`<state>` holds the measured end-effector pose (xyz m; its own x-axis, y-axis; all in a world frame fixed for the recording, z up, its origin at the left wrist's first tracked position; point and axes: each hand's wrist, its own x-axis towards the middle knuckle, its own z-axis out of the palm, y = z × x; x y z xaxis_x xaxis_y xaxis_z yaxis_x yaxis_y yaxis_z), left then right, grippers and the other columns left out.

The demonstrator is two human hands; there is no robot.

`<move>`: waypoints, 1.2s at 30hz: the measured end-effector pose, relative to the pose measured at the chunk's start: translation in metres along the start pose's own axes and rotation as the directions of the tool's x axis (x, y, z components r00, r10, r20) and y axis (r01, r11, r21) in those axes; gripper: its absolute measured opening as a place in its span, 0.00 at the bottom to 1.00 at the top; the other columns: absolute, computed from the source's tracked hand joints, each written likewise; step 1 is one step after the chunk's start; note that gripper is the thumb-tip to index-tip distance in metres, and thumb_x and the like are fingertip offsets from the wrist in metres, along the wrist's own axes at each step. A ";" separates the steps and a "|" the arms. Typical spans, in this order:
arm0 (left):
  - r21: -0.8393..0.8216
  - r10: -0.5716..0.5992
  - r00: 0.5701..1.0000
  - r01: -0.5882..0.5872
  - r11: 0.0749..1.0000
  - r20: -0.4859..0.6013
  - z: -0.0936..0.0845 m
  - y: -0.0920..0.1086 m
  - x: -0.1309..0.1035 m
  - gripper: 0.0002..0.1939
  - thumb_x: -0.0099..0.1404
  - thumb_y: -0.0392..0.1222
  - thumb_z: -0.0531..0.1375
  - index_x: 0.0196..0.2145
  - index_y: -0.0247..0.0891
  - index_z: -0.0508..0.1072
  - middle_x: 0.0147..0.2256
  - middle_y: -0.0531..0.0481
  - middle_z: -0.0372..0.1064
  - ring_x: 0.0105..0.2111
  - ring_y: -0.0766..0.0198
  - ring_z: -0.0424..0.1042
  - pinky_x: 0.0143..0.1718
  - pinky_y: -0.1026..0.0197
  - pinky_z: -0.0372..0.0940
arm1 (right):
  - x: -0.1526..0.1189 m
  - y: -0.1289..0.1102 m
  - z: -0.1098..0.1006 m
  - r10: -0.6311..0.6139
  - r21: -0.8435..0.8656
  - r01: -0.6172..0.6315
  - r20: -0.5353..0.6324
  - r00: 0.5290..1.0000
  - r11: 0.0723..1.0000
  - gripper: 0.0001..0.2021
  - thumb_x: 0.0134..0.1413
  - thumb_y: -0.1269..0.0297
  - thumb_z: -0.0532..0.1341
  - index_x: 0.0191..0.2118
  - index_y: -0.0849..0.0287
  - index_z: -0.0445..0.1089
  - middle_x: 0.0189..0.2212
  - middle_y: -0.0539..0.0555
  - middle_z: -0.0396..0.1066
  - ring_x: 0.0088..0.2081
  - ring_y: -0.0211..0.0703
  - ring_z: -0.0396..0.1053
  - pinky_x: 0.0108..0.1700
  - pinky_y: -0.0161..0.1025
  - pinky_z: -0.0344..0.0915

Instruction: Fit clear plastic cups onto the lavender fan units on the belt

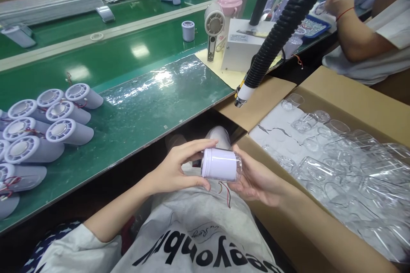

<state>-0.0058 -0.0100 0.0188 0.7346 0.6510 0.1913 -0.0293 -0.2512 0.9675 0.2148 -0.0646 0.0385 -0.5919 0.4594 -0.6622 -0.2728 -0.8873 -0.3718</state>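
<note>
Between my two hands, above my lap, lies a pale lavender cylindrical fan housing (221, 164) on its side, with a clear plastic cover around it. My left hand (179, 166) grips its left end, thumb below and fingers above. Around the right end, where the clear cover shows, my right hand (253, 175) is closed. Thin red and dark wires (228, 196) hang beneath the housing. On the bench to the left stand several similar lavender fan housings (70, 131) with round vented tops, some with wires.
An open cardboard box (355, 89) of clear plastic cups (323, 170) stands at my right. A black corrugated hose (275, 30) hangs over its corner. Beyond are a handheld fan (214, 25), a white device (237, 45) and a green conveyor (153, 38). A co-worker's arm (358, 30) is at right.
</note>
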 end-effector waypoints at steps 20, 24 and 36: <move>0.141 0.025 0.995 -0.039 0.989 0.098 0.001 0.013 -0.006 0.46 0.50 0.38 0.72 0.63 0.53 0.59 0.59 0.44 0.64 0.59 0.49 0.63 0.59 0.47 0.62 | -0.011 0.016 0.001 -0.444 -0.507 0.393 0.022 0.896 0.767 0.23 0.61 0.39 0.52 0.39 0.58 0.57 0.21 0.47 0.68 0.19 0.34 0.67 0.21 0.28 0.62; 0.170 0.100 0.990 -0.116 0.979 0.099 0.004 0.017 -0.008 0.43 0.52 0.39 0.71 0.62 0.53 0.60 0.59 0.44 0.64 0.59 0.49 0.63 0.60 0.46 0.60 | -0.012 0.020 0.002 -0.442 -0.542 0.390 0.038 0.896 0.745 0.25 0.61 0.37 0.49 0.40 0.58 0.59 0.21 0.47 0.66 0.18 0.36 0.67 0.20 0.30 0.62; -0.192 -0.325 0.943 0.334 0.923 0.074 0.008 0.019 -0.011 0.38 0.55 0.46 0.69 0.61 0.45 0.62 0.56 0.42 0.65 0.52 0.51 0.70 0.50 0.52 0.69 | -0.005 0.026 -0.015 -0.738 -0.750 0.648 0.361 0.570 0.133 0.27 0.58 0.67 0.65 0.60 0.39 0.61 0.61 0.50 0.61 0.58 0.48 0.63 0.57 0.45 0.66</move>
<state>-0.0090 -0.0276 0.0339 0.7521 0.6425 -0.1467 0.0882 0.1225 0.9885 0.2224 -0.0897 0.0221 -0.4106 0.9023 0.1316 0.1492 0.2089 -0.9665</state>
